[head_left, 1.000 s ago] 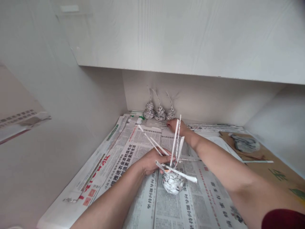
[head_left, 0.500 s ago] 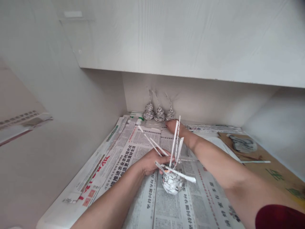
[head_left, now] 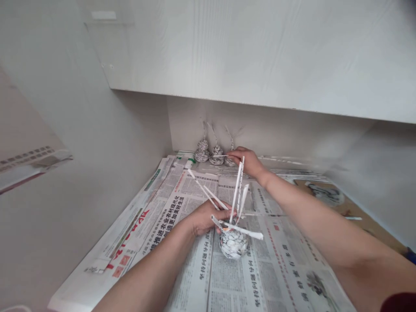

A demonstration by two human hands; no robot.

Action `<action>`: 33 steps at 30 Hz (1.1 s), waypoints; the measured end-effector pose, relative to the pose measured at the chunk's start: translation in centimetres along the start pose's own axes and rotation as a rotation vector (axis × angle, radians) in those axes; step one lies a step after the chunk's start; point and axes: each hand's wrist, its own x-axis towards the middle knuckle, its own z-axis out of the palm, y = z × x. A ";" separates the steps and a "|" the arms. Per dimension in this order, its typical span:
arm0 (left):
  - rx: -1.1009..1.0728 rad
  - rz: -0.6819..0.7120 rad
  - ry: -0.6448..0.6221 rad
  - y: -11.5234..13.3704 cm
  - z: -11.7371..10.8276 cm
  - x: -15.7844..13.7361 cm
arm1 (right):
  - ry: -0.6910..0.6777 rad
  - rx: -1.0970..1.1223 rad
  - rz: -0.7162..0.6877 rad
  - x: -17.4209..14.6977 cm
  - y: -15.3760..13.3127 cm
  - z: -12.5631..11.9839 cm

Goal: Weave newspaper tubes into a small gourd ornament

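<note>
Now, change: right hand [head_left: 248, 162] has lifted off the counter [head_left: 286, 268], pinching one paper tube [head_left: 224, 155].
Left grip: left hand [head_left: 204, 216] clasps the woven paper ball [head_left: 233, 243], below the right grip.

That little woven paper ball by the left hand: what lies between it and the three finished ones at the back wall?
In the head view, between the woven ball and the three finished pieces lie spread newspaper sheets, crossed by upright paper sticks.

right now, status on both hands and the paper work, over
Left hand grips woven paper pot. Right hand pinches a thin paper stick beside three finished pieces. Nothing blocking.
</note>
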 end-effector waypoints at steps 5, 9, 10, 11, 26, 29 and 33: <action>0.022 -0.006 0.000 0.2 0.3 -0.1 | -0.015 0.043 -0.057 -0.2 -0.8 -2.0; 0.035 -0.010 0.002 0.3 0.5 -0.2 | -0.091 0.023 -0.005 0.1 -0.2 -1.0; 0.038 -0.009 0.006 0.4 0.6 -0.3 | -0.097 0.014 0.005 0.2 -0.1 -0.6; 0.042 -0.005 0.011 0.5 0.6 -0.3 | -0.096 0.003 0.015 0.3 0.0 -0.3; -0.029 0.038 0.162 1.8 -1.3 -0.5 | -0.209 -0.338 0.060 -7.0 -3.1 -6.8; -0.002 0.037 0.218 1.9 -2.4 -0.3 | -0.182 -0.348 0.065 -9.9 -6.3 -8.1; -0.005 0.022 0.227 1.6 -3.2 0.1 | -0.145 -0.358 -0.027 -11.8 -9.5 -9.5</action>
